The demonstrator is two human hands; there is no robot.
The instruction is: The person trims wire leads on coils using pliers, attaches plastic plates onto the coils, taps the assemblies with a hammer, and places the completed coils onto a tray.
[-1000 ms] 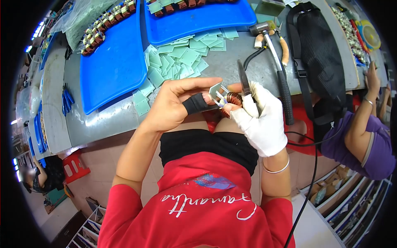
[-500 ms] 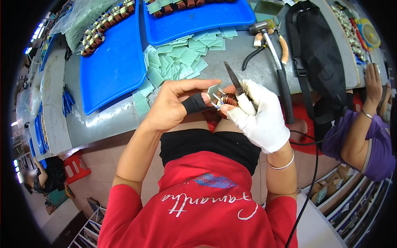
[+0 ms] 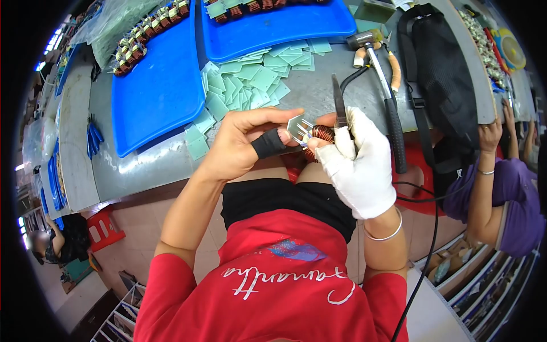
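My left hand [image 3: 245, 137], with a black wrap on its thumb, pinches a small pale green plate [image 3: 295, 125] between thumb and fingers. Right beside the plate is a copper-wound coil [image 3: 323, 134], its pale leads pointing at the plate. My right hand [image 3: 360, 165], in a white glove with bare fingertips, closes around the coil. It also holds a dark blade [image 3: 339, 100] with a white-wrapped grip, pointing up and away from me. Whether the leads pass through the plate's holes is too small to tell.
Loose green plates [image 3: 245, 82] lie beyond my hands, beside a left blue tray [image 3: 159, 97] and a far blue tray [image 3: 279, 31] with coils. To the right are a hammer [image 3: 393, 131], pliers [image 3: 394, 71] and a black bag [image 3: 444, 74]. A co-worker in purple [image 3: 513, 199] sits at right.
The blade has swung from leaning left to nearly upright as my right hand turned. The plate stays in my left hand. The co-worker's arm at right has moved down and left.
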